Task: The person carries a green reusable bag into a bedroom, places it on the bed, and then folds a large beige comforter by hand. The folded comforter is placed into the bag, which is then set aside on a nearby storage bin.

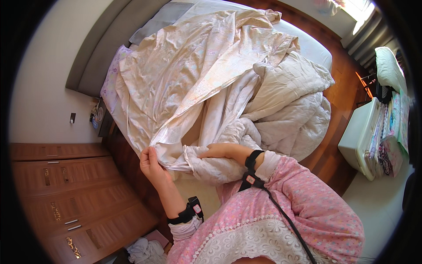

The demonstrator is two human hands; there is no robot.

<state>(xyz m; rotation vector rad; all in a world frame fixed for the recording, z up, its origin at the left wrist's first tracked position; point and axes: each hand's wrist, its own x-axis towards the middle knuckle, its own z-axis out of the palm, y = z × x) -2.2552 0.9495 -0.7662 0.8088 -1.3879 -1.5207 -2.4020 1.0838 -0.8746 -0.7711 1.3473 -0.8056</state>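
A pale floral duvet cover (171,66) lies spread in folds over the bed. My left hand (153,163) pinches the edge of its opening near a corner, between thumb and fingers. Beside it, my right hand (217,150) grips a bunched white quilt (227,168) at the opening, its fingers partly hidden in the cloth. Between the two hands the cover gapes, showing its white inner side and a printed label (172,133). More of the thick cream quilt (293,112) is heaped to the right, hanging over the bed's near side.
A grey headboard (99,43) and a purple floral pillow (114,74) are at the left. Wooden cabinets (75,188) stand at lower left, by a small bedside table (105,117). A white storage box (357,138) with folded fabrics is at right. A black cable (283,214) hangs from my right wrist strap.
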